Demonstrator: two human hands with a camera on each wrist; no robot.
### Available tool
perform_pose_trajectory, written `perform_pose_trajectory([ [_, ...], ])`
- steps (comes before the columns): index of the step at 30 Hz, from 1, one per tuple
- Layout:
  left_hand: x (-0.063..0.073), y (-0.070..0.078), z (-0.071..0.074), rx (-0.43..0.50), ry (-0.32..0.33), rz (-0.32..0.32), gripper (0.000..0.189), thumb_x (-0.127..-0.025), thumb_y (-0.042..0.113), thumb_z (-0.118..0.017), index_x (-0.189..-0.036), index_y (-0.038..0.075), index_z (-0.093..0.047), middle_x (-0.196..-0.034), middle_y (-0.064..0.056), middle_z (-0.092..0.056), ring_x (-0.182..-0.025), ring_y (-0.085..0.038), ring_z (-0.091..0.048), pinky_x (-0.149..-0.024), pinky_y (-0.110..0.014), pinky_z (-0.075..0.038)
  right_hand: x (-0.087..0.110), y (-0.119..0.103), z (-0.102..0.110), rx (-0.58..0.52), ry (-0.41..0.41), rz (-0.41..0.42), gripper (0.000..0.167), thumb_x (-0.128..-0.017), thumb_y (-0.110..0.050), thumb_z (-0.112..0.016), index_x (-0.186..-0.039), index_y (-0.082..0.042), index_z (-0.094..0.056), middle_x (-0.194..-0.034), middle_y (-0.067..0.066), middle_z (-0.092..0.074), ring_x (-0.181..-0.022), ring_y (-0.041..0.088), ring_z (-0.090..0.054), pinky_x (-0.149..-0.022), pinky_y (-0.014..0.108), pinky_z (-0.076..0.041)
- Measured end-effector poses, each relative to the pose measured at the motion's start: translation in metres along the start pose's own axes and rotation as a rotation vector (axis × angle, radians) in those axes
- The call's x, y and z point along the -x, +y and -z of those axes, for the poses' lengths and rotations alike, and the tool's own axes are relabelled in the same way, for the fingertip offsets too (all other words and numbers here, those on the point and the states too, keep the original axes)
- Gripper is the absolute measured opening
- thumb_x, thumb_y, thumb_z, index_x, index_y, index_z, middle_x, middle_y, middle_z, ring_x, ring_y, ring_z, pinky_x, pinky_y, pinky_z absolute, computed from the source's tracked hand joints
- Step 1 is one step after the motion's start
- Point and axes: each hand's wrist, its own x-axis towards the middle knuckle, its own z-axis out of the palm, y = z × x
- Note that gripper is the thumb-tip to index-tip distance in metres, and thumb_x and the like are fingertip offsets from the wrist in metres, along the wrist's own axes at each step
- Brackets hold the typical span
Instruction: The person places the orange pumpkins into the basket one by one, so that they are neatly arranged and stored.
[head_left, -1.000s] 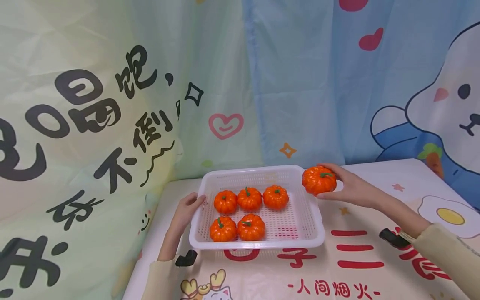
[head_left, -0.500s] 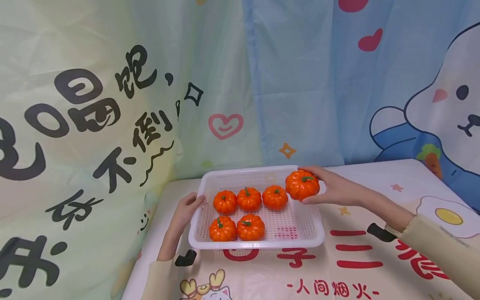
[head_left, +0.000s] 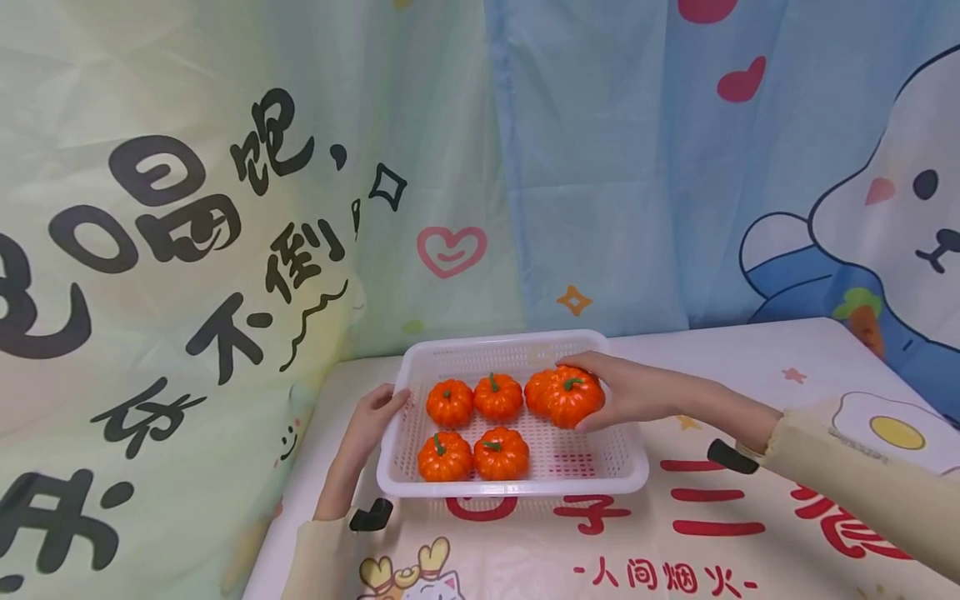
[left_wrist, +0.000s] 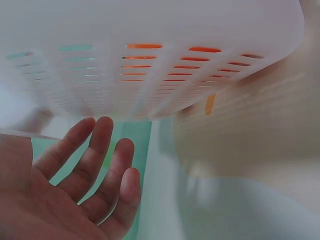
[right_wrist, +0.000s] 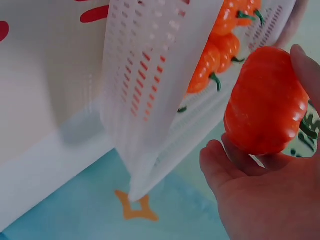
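My right hand (head_left: 637, 390) grips a small orange pumpkin (head_left: 576, 402) with a green stem, holding it above the right part of a white plastic basket (head_left: 517, 490). In the right wrist view, fingers and thumb wrap the held pumpkin (right_wrist: 265, 105) beside the basket's wall (right_wrist: 145, 75). Several similar pumpkins (head_left: 501, 454) sit inside the basket in two rows; the held one partly covers the back-right pumpkin (head_left: 538, 392). At the left rim, my left hand (head_left: 375, 421) holds the basket, thumb over the edge. The left wrist view has its fingers (left_wrist: 122, 160) beneath the rim, outside the wall.
The basket stands on a table with a printed cloth (head_left: 675, 558) bearing red characters and cartoon figures. Behind and to the left hang printed curtains (head_left: 592, 167). A fried-egg print (head_left: 900, 429) lies on the cloth at right.
My right hand has carried the pumpkin leftward and down, from beside the basket's right rim to over its inside. The left hand and the basket stay where they were.
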Motion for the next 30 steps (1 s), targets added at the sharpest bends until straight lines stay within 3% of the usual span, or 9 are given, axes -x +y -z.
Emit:
perform_pose_trajectory([
  [7,-0.018,-0.029,-0.002,0.013,0.023,-0.004,0.038,-0.101,0.034,-0.06,-0.122,0.002,-0.066,-0.112,-0.019,-0.069,-0.082,-0.013,-0.066,-0.072,-0.028,-0.06,-0.013,-0.014,-0.009,0.079,-0.154,0.016,0.085,-0.078,-0.033,-0.085,-0.148,-0.012,-0.042,-0.142,0.006,-0.05,-0.128,0.028,-0.048,-0.098,0.051,-0.054],
  [10,-0.022,-0.035,-0.003,0.013,0.034,-0.019,0.04,-0.1,0.039,-0.061,-0.121,0.006,-0.067,-0.111,-0.016,-0.069,-0.082,-0.013,-0.066,-0.072,-0.027,-0.06,-0.019,-0.017,-0.012,0.14,-0.2,0.018,0.085,-0.078,-0.031,-0.086,-0.148,-0.01,-0.043,-0.141,0.007,-0.051,-0.129,0.029,-0.048,-0.099,0.053,-0.053],
  [13,-0.022,-0.037,-0.003,0.015,0.04,-0.034,0.04,-0.099,0.041,-0.061,-0.119,0.007,-0.068,-0.11,-0.015,-0.07,-0.082,-0.014,-0.067,-0.072,-0.027,-0.06,-0.025,-0.018,-0.017,0.211,-0.221,-0.023,0.088,-0.077,-0.033,-0.086,-0.149,-0.01,-0.042,-0.142,0.007,-0.051,-0.129,0.029,-0.048,-0.1,0.055,-0.052],
  [20,-0.021,-0.038,-0.003,0.013,0.037,-0.037,0.038,-0.099,0.041,-0.062,-0.118,0.008,-0.069,-0.11,-0.015,-0.07,-0.084,-0.017,-0.068,-0.073,-0.03,-0.061,-0.033,-0.021,-0.034,0.316,-0.296,-0.158,0.089,-0.07,-0.037,-0.09,-0.147,-0.022,-0.047,-0.137,-0.003,-0.054,-0.125,0.023,-0.049,-0.098,0.054,-0.054],
  [25,-0.022,-0.038,-0.004,0.017,0.046,-0.035,0.038,-0.099,0.04,-0.061,-0.12,0.009,-0.068,-0.112,-0.016,-0.07,-0.085,-0.018,-0.069,-0.074,-0.032,-0.062,-0.04,-0.022,-0.042,0.415,-0.352,-0.163,0.087,-0.068,-0.035,-0.092,-0.144,-0.022,-0.051,-0.13,-0.004,-0.057,-0.119,0.022,-0.052,-0.099,0.055,-0.053],
  [30,-0.021,-0.035,-0.004,0.024,0.046,-0.023,0.038,-0.1,0.037,-0.06,-0.122,0.006,-0.067,-0.114,-0.018,-0.07,-0.084,-0.016,-0.068,-0.074,-0.03,-0.061,-0.047,-0.021,-0.044,0.439,-0.394,-0.177,0.084,-0.069,-0.032,-0.091,-0.142,-0.022,-0.052,-0.128,-0.005,-0.058,-0.118,0.022,-0.052,-0.102,0.055,-0.051],
])
